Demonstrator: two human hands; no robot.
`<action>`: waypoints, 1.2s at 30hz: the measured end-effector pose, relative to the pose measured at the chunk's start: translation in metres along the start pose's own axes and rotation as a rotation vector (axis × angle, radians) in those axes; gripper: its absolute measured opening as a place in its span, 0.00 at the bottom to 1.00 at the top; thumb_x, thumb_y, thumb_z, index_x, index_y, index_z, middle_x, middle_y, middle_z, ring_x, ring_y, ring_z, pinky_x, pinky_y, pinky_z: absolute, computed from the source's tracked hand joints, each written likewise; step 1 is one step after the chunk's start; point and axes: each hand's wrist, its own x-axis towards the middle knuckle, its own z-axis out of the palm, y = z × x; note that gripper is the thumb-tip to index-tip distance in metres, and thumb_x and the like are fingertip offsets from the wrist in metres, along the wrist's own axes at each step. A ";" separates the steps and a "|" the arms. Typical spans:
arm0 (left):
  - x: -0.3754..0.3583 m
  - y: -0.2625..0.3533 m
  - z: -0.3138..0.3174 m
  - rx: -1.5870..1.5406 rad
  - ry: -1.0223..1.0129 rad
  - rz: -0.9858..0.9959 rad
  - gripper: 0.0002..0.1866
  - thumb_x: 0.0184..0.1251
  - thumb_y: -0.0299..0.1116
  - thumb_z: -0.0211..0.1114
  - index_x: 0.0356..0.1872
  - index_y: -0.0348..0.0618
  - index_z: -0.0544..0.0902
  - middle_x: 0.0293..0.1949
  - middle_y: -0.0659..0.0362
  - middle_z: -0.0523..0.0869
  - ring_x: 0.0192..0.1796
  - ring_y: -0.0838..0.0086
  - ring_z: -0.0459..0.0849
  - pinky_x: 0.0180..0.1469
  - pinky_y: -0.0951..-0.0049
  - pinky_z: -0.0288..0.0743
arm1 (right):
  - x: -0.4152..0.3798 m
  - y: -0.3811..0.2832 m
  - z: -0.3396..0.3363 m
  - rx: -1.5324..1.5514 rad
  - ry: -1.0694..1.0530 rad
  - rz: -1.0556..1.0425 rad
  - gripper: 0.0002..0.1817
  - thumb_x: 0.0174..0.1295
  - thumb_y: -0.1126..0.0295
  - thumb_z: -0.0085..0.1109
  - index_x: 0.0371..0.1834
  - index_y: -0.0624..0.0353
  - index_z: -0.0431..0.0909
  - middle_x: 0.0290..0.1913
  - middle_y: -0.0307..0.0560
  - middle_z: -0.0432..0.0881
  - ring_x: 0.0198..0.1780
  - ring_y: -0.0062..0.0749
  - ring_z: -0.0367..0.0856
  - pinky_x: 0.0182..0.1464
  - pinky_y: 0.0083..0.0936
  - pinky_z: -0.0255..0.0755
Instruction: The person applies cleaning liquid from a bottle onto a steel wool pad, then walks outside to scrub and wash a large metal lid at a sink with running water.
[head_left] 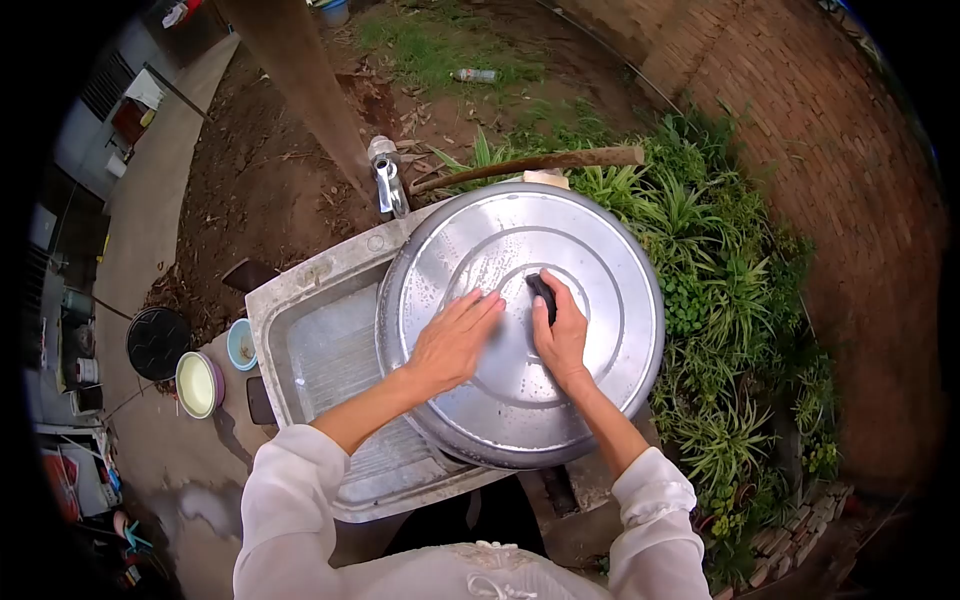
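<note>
A large round metal lid (590, 400) with water drops on it rests over the right part of a stone sink (340, 300). My right hand (560, 325) is wrapped round the black handle (541, 297) at the lid's centre. To the left of the handle, my left hand (455, 340) lies flat against the lid, its fingers stretched out and slightly blurred. The sink's ribbed washing surface shows to the left of the lid and below my left forearm.
A metal tap (388, 180) stands at the sink's back edge, by a wooden post (300, 80). Green plants (700, 280) grow along the right. Two basins (199, 385) and a round black cover (158, 343) are on the ground at left.
</note>
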 end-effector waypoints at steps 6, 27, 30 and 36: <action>0.121 -0.051 0.039 0.085 0.114 -0.163 0.24 0.66 0.32 0.55 0.64 0.38 0.72 0.66 0.51 0.73 0.69 0.52 0.68 0.71 0.53 0.58 | 0.001 0.001 0.002 -0.063 0.004 -0.039 0.18 0.63 0.75 0.55 0.58 0.64 0.72 0.51 0.59 0.81 0.49 0.51 0.83 0.51 0.35 0.76; 0.028 0.053 0.046 0.081 0.274 -0.265 0.29 0.64 0.33 0.58 0.65 0.31 0.68 0.67 0.44 0.69 0.70 0.50 0.65 0.71 0.52 0.58 | 0.000 0.004 0.004 0.057 0.073 -0.029 0.17 0.64 0.71 0.51 0.55 0.67 0.71 0.46 0.56 0.74 0.45 0.45 0.75 0.50 0.35 0.70; -0.021 0.077 0.031 0.077 0.063 -0.092 0.30 0.66 0.37 0.57 0.66 0.30 0.67 0.69 0.44 0.67 0.72 0.52 0.63 0.73 0.52 0.55 | -0.001 0.001 0.003 -0.099 0.058 -0.003 0.17 0.61 0.69 0.57 0.53 0.62 0.72 0.42 0.56 0.78 0.40 0.47 0.79 0.44 0.38 0.72; -0.057 -0.027 0.000 0.190 0.200 -0.527 0.31 0.67 0.35 0.55 0.68 0.32 0.63 0.70 0.43 0.64 0.72 0.47 0.61 0.73 0.53 0.53 | -0.004 0.013 0.012 -0.276 0.005 0.074 0.17 0.60 0.70 0.59 0.53 0.56 0.75 0.22 0.54 0.81 0.23 0.51 0.81 0.29 0.42 0.72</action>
